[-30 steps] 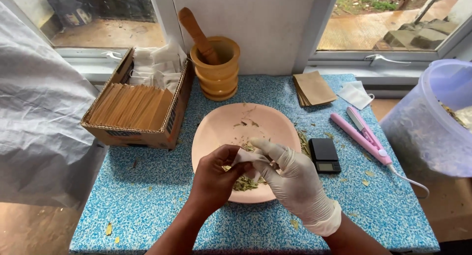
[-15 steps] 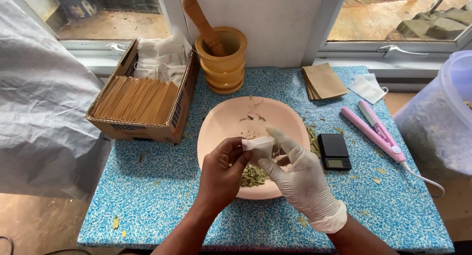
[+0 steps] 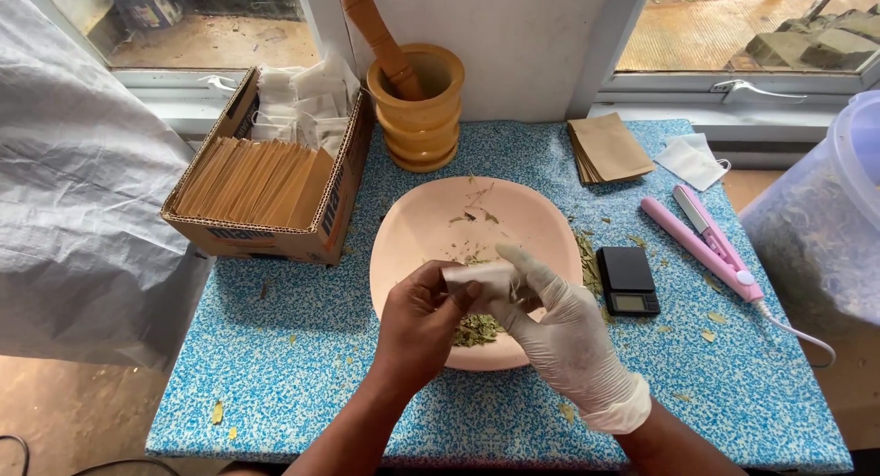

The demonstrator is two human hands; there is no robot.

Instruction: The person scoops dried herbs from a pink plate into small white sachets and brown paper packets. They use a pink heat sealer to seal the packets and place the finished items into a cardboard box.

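Hands meet over the pink bowl (image 3: 477,228) mid-table: bare left hand (image 3: 417,325) and gloved right hand (image 3: 559,334) both pinch a white sachet (image 3: 478,277), brown envelopes (image 3: 257,182) boxed left, bare blue tabletop (image 3: 302,348) below.

We're getting soft, even daylight from the two windows (image 3: 733,36) at the back, so shadows on the bench (image 3: 302,348) are faint. No harsh glare anywhere, just a mild sheen on the pink plate (image 3: 431,228). Focus is sharp throughout, with some wide-angle bending toward the edges.
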